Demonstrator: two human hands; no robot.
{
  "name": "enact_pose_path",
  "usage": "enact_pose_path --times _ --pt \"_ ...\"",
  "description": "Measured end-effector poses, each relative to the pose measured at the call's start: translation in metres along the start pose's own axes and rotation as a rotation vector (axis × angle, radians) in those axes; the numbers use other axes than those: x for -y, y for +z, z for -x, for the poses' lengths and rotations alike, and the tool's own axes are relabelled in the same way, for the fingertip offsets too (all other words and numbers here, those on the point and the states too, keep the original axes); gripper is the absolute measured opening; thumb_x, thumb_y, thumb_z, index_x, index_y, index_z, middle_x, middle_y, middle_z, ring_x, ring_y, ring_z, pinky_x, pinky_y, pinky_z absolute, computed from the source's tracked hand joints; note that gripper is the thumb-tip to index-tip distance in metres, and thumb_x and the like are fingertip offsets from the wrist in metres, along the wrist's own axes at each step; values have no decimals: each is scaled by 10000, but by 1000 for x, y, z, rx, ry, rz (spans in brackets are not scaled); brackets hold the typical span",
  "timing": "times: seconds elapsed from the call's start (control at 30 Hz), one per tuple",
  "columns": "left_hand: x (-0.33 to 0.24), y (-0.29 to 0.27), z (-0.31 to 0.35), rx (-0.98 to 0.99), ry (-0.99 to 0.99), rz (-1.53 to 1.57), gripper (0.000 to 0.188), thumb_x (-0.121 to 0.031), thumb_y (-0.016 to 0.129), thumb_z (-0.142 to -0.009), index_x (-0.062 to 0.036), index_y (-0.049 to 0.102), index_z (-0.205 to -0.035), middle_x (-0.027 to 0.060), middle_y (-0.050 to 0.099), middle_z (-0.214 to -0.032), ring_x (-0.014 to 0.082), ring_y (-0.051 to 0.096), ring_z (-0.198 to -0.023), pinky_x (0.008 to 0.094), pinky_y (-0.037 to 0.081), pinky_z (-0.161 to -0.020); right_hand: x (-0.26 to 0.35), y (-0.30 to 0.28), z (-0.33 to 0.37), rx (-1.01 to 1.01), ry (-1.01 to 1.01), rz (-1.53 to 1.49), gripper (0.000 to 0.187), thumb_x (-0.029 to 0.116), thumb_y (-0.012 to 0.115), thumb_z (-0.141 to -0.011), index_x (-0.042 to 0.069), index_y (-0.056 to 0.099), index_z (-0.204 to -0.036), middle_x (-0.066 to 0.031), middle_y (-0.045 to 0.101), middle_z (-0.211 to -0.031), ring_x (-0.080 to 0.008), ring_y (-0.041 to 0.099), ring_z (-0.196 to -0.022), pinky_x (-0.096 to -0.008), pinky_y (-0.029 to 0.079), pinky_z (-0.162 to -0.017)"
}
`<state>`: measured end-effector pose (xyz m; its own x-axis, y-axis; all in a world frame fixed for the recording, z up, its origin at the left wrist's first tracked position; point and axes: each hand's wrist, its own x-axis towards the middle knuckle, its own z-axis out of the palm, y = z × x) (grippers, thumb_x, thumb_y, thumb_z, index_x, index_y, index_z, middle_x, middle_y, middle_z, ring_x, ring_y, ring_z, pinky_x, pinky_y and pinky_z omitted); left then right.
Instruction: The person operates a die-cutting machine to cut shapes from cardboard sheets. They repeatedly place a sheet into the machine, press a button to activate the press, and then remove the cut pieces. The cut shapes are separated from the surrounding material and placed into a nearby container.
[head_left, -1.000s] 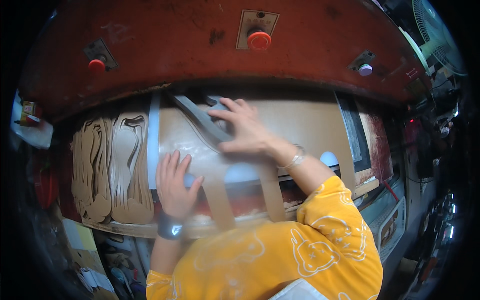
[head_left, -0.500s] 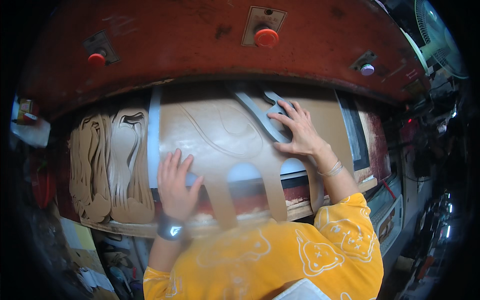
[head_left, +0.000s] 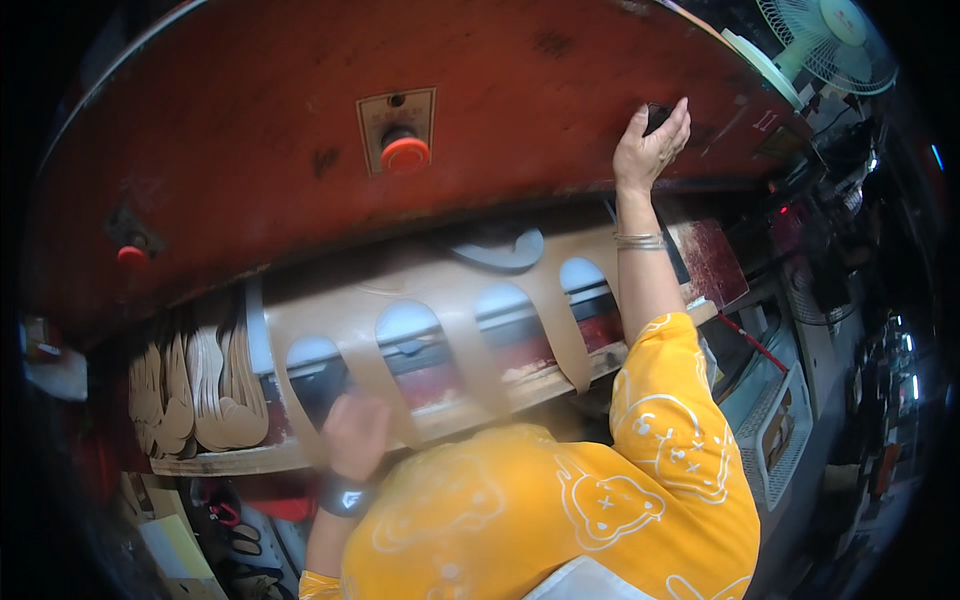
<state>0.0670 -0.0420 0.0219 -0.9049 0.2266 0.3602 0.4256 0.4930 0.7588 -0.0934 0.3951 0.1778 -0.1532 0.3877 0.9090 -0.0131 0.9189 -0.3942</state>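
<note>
Left grip [head_left: 358,432] blurred, contact uncertain; grey tool [head_left: 508,258] partly hidden behind red panel [head_left: 500,120]

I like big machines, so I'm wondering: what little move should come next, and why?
Perhaps draw the left hand a little toward the body. It is blurred, close by the brown sheet's front strips, while the right hand is up at the red panel and the grey die lies on the sheet.
</note>
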Motion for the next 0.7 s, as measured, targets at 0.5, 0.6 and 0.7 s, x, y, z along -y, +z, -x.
enact_pose_path --times 0.5,0.6,0.7 --pt "-8 6 2 -25 -113 -213 451 -179 622 -817 -133 499 -1248 103 549 -650 305 591 -600 397 467 -588 59 -191 189 1340 -411 -238 274 267 659 -770 141 648 -1013 -71 622 -919 -255 556 -938 -411 365 -867" --pt "-5 7 4 -39 -104 -214 450 -183 619 -823 -131 498 -1253 104 541 -632 309 586 -588 400 462 -582 66 -193 196 1392 -407 -164 267 276 644 -784 149 649 -1019 -65 623 -911 -254 563 -944 -425 370 -886" --pt "-4 9 4 -59 -95 -215 443 -184 615 -830 -129 498 -1254 108 539 -632 309 586 -587 398 457 -580 66 -194 196 1360 -415 -159 258 259 644 -786 141 648 -1015 -61 619 -898 -250 563 -939 -414 380 -879"
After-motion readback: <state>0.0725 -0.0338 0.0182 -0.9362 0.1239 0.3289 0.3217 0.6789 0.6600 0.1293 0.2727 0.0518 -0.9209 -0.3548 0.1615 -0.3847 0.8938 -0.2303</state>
